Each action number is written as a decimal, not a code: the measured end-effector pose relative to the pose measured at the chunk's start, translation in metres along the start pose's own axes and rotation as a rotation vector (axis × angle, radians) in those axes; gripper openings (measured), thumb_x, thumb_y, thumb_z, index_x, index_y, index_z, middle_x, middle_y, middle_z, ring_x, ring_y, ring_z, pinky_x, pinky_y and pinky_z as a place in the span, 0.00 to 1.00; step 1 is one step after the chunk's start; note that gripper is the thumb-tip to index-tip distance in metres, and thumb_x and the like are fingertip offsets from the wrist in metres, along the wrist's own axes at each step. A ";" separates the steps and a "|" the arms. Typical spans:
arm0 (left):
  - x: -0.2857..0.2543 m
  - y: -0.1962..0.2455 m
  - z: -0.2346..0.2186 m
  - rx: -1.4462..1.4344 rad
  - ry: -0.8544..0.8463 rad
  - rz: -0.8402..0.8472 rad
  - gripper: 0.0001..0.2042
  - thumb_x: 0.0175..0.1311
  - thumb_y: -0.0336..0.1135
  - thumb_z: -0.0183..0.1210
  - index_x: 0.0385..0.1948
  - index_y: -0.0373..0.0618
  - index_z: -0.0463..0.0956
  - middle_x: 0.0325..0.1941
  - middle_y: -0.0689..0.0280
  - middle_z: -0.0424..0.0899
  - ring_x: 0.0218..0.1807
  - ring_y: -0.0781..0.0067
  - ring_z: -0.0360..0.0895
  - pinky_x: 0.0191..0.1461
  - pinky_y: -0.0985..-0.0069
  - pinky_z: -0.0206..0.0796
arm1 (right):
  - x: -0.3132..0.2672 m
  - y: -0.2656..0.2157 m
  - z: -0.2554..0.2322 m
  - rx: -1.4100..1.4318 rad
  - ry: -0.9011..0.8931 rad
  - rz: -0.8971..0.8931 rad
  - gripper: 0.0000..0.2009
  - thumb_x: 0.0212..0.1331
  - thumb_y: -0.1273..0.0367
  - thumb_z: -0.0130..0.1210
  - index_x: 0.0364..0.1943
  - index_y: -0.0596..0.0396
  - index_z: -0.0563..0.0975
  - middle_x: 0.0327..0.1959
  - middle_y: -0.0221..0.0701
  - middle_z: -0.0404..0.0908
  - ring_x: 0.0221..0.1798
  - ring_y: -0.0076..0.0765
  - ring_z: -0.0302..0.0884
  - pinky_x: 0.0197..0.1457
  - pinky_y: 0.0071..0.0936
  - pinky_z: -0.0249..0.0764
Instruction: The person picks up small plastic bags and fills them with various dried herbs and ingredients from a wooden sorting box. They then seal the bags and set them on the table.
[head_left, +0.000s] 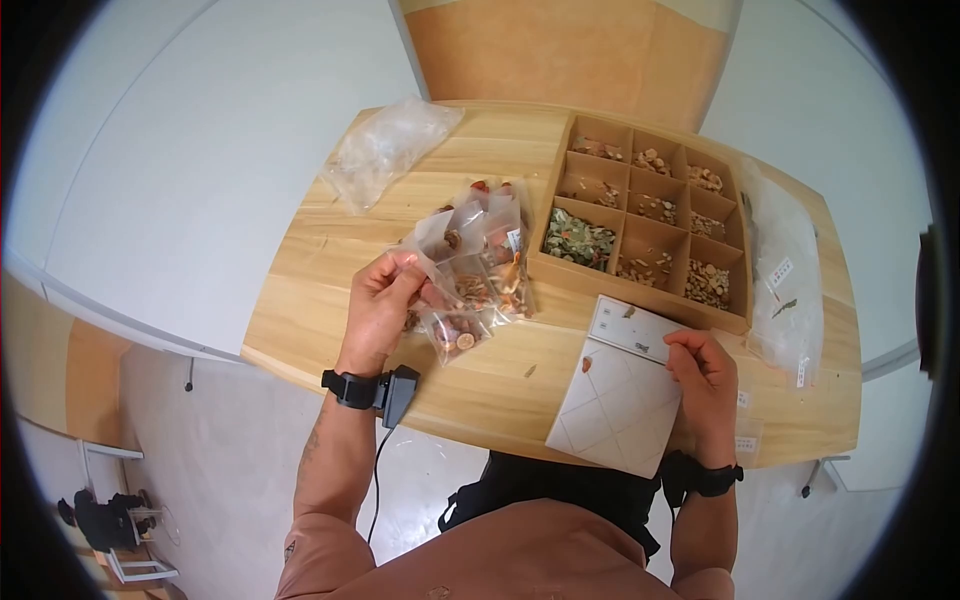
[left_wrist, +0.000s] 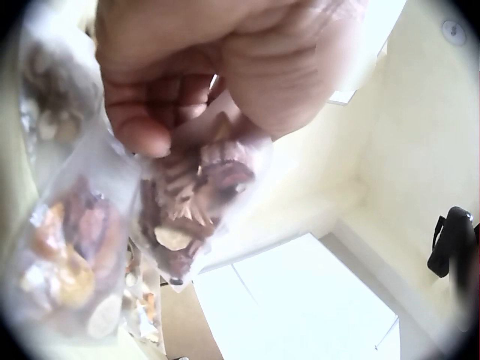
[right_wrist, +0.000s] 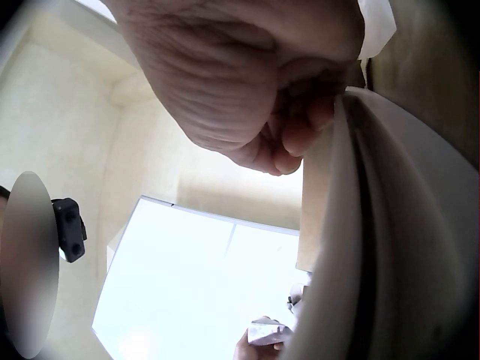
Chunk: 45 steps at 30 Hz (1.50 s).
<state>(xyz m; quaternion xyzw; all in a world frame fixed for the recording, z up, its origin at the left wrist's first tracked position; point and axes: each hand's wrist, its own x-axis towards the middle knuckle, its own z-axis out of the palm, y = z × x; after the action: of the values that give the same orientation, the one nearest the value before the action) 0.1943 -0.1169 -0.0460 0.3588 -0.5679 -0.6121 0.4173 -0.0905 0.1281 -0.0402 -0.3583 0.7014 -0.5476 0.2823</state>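
My left hand pinches the top of a small clear plastic bag between thumb and fingers. Dark brown dried pieces and a pale slice show through it in the left wrist view. Just beyond lies a heap of similar bags with brown, orange and reddish dried pieces. My right hand, fingers loosely curled, rests at the right edge of a flat white pad-like item marked with thin diagonal lines. A small brown fragment lies on that item. No held object shows in the right hand.
A brown box with several compartments of dried pieces and green leaves stands at the back right. Crumpled clear plastic lies at the back left. More plastic packaging with labels sits along the right side of the wooden table.
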 end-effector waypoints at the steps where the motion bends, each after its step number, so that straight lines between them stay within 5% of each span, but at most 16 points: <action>1: 0.001 -0.002 -0.002 0.001 -0.003 0.001 0.06 0.71 0.28 0.54 0.37 0.39 0.79 0.26 0.67 0.83 0.27 0.80 0.80 0.31 0.83 0.69 | 0.000 -0.001 0.000 -0.001 0.002 0.003 0.06 0.67 0.72 0.55 0.43 0.58 0.80 0.32 0.20 0.77 0.35 0.14 0.70 0.40 0.15 0.67; 24: 0.007 -0.005 -0.001 -0.078 0.012 -0.036 0.05 0.71 0.27 0.54 0.38 0.36 0.77 0.27 0.61 0.84 0.28 0.73 0.83 0.34 0.78 0.76 | -0.001 0.008 -0.001 0.049 0.008 -0.023 0.06 0.68 0.72 0.54 0.44 0.56 0.80 0.34 0.21 0.79 0.35 0.15 0.70 0.39 0.16 0.68; 45: 0.012 -0.013 -0.001 -0.021 0.020 -0.058 0.06 0.71 0.30 0.55 0.38 0.37 0.79 0.28 0.64 0.83 0.29 0.77 0.81 0.35 0.81 0.74 | -0.002 0.009 -0.002 0.063 0.005 -0.040 0.06 0.69 0.71 0.54 0.44 0.56 0.80 0.32 0.20 0.77 0.34 0.14 0.69 0.40 0.14 0.66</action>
<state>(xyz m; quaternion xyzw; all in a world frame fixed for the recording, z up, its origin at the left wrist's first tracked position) 0.1890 -0.1286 -0.0588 0.3767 -0.5465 -0.6262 0.4090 -0.0924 0.1324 -0.0488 -0.3619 0.6771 -0.5760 0.2808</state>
